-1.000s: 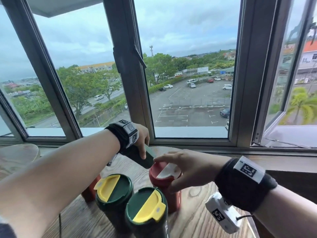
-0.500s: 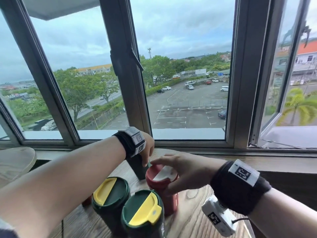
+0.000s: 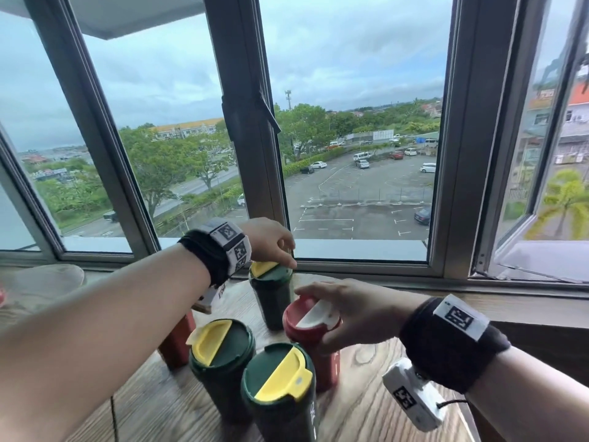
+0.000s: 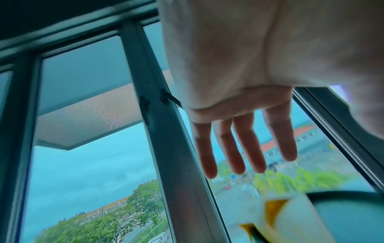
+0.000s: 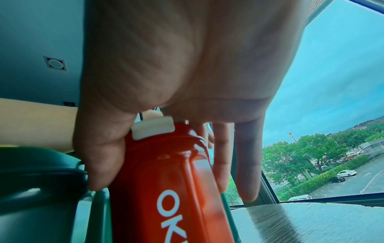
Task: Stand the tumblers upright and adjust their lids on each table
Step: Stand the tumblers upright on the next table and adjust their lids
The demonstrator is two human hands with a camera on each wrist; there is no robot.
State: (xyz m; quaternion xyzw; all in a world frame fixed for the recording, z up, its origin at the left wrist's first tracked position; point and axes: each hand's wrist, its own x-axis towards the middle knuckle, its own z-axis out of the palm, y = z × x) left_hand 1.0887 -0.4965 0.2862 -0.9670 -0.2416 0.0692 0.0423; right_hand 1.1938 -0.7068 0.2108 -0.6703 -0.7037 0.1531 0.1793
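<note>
The far green tumbler point(image 3: 271, 301) stands upright by the window, its yellow lid flap point(image 3: 262, 268) raised. My left hand point(image 3: 282, 252) hovers over its lid with straight fingers point(image 4: 245, 148), one fingertip at the rim, and grips nothing. My right hand point(image 3: 318, 317) grips the top of a red tumbler point(image 3: 314, 342) with a white lid flap point(image 3: 314, 314). In the right wrist view the thumb point(image 5: 99, 164) is on one side of the red tumbler point(image 5: 166, 189) and the fingers are on the other. Two more green tumblers point(image 3: 223, 349) point(image 3: 277, 381) stand upright in front.
Another red tumbler point(image 3: 178, 342) stands half hidden behind my left forearm. The wooden table point(image 3: 360, 406) meets the window sill point(image 3: 366, 269) just behind the tumblers. A second round table point(image 3: 41, 279) sits at the far left. A window pane point(image 3: 541, 186) is swung open at the right.
The far green tumbler went from tilted in my left hand to upright on the table. My left hand let go of its body and rose over the lid. My right hand kept its hold.
</note>
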